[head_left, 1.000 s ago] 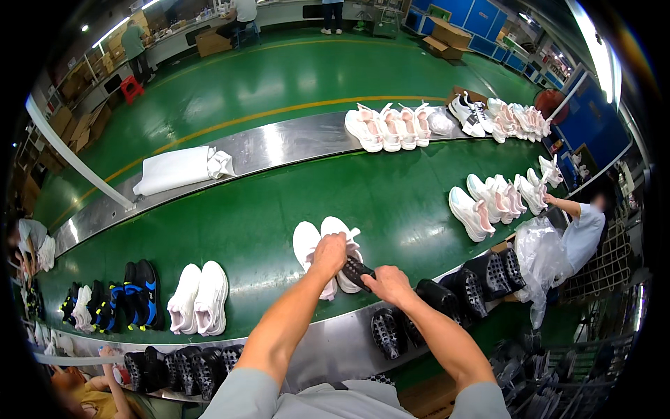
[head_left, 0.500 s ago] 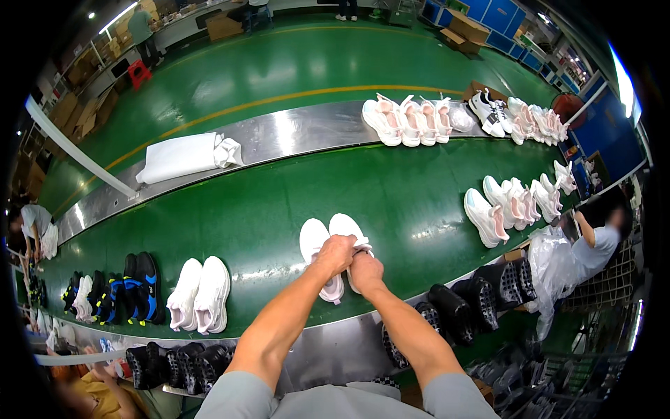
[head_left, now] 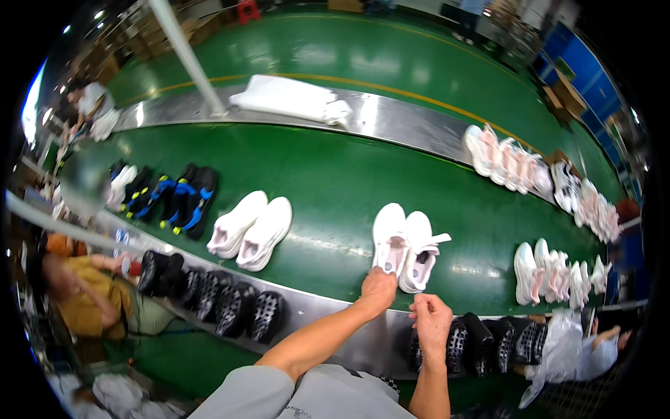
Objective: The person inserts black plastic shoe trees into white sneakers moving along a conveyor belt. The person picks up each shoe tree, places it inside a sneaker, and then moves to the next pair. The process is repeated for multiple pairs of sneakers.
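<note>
A pair of white sneakers stands side by side on the green belt before me, toes pointing away. My left hand (head_left: 379,288) is closed on the heel of the left sneaker (head_left: 389,234), its fingertips hidden at the shoe's collar. On the right sneaker (head_left: 419,241), a white strap or tongue end sticks out to the right and its dark inside shows. My right hand (head_left: 431,318) hovers just behind that heel, clear of the shoe, with loosely curled fingers slightly apart and nothing visible in them.
To the left stand another white pair (head_left: 265,230) and black-blue shoes (head_left: 190,199). White-pink sneakers (head_left: 551,272) line the right. Black shoe lasts (head_left: 237,307) sit along the near edge. A white wrapped roll (head_left: 286,98) lies on the far metal ledge. A person in yellow (head_left: 87,297) sits at left.
My view has turned to the right. Both hands have left the right sneaker's opening: the left has gone to the left sneaker's heel, the right has drawn back toward me. The strap now sticks out.
</note>
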### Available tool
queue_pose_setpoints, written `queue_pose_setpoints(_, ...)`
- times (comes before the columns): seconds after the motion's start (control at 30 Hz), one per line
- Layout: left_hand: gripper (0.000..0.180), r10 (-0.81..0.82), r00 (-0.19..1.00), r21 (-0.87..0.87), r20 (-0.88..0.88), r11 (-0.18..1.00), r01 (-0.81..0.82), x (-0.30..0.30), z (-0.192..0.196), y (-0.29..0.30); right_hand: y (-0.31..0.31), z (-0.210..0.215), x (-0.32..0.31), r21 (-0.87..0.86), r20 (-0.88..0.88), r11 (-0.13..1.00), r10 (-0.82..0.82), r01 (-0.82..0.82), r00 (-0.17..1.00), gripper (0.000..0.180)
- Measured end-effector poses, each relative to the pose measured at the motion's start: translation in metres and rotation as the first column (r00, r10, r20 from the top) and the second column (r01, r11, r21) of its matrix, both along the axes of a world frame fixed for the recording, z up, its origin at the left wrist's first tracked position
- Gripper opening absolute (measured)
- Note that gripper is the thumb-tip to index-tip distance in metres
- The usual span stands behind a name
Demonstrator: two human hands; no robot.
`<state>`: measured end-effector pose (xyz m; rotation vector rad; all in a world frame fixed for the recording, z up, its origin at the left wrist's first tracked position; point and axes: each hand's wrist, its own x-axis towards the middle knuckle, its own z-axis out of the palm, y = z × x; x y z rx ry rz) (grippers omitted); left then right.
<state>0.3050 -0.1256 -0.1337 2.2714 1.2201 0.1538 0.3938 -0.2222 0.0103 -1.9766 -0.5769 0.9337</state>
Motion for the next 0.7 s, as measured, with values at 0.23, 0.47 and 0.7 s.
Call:
queue_pose_setpoints(0.23,0.008,0.014,0.919,0.347,0.394,0.923,-0.164,-0.16,0.102,-0.053,0.002,-0.003,-0.013,0.008,0.135,0.985,0.172,-0.175,0.976,0.024)
queue_pose_setpoints(0.47,0.031,0.424,0.853,0.435,0.304,0.735,-0.52,-0.283,0.125,-0.119,0.014,-0.001,-0.058,-0.003,0.021,0.951,0.311,-0.311,0.95,0.022)
queue_pose_setpoints(0.7,0.049,0.591,0.778,0.423,0.214,0.662,-0.619,-0.292,0.121,-0.132,0.017,0.003,-0.084,0.041,0.048,0.913,0.404,-0.405,0.914,0.023)
